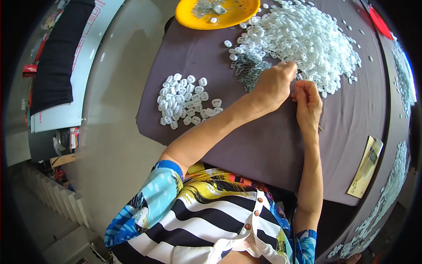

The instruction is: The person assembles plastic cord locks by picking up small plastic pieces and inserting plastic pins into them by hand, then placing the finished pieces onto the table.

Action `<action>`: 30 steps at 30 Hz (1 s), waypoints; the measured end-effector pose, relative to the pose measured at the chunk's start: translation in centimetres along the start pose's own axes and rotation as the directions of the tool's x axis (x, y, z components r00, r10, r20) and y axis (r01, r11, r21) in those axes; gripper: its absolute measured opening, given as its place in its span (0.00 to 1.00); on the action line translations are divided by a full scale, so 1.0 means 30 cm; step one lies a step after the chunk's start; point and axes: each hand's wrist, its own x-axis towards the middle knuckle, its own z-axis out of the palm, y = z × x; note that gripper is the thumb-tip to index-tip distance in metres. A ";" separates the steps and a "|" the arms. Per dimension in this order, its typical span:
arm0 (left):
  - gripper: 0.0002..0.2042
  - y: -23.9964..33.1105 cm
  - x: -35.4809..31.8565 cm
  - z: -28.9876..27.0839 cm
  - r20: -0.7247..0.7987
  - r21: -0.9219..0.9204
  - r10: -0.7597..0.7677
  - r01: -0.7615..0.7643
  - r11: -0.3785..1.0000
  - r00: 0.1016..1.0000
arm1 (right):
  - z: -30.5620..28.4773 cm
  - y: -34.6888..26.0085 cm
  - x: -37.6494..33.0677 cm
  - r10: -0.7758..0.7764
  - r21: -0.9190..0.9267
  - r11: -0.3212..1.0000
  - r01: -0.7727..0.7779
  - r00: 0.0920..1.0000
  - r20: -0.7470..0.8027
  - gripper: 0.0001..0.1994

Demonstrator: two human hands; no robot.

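My left hand [276, 84] is closed at the near edge of a large heap of small white oval plastic pieces [307, 37]. Just to its right, my right hand [309, 102] is pinched, thumb against fingers, with the fingertips of both hands close together. Whatever either hand holds is too small or hidden to make out. Beside my left wrist lies a pile of thin grey metal pins [250, 68], partly covered by the hand. A smaller group of white oval pieces with dark marks [180, 100] is spread left of my left forearm.
A yellow plate [184, 17] with pins and a few pieces stands at the far left of the cloth-covered table [263, 145]. A tan card packet [365, 169] lies near the right edge. More white pieces [387, 198] lie beyond it. A red round object [380, 22] is at the far right.
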 end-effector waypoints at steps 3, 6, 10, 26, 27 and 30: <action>0.04 0.015 -0.035 0.003 0.085 -0.361 -0.208 0.225 0.905 0.974 | 0.009 -0.028 -0.006 0.040 0.304 0.952 -0.041 0.999 0.010 0.04; 0.05 0.042 -0.055 -0.021 0.175 -0.500 -0.350 0.389 0.774 0.920 | 0.021 -0.055 -0.014 0.090 0.429 0.899 -0.092 0.996 0.025 0.03; 0.05 0.056 -0.059 -0.024 0.166 -0.535 -0.386 0.412 0.738 0.907 | -0.011 -0.084 -0.011 0.116 0.273 0.953 -0.128 0.991 0.061 0.02; 0.07 0.017 -0.067 -0.027 -0.010 -0.484 -0.141 0.119 0.867 0.990 | -0.018 -0.107 -0.015 0.185 0.388 0.908 -0.157 0.982 -0.034 0.02; 0.07 0.009 -0.064 -0.030 -0.103 -0.210 0.111 -0.130 0.969 0.989 | -0.020 -0.113 -0.014 0.187 0.374 0.912 -0.167 0.982 -0.016 0.02; 0.09 0.015 -0.066 -0.032 -0.080 -0.061 0.217 -0.223 0.973 0.973 | -0.026 -0.125 -0.014 0.191 0.345 0.920 -0.187 0.981 0.020 0.02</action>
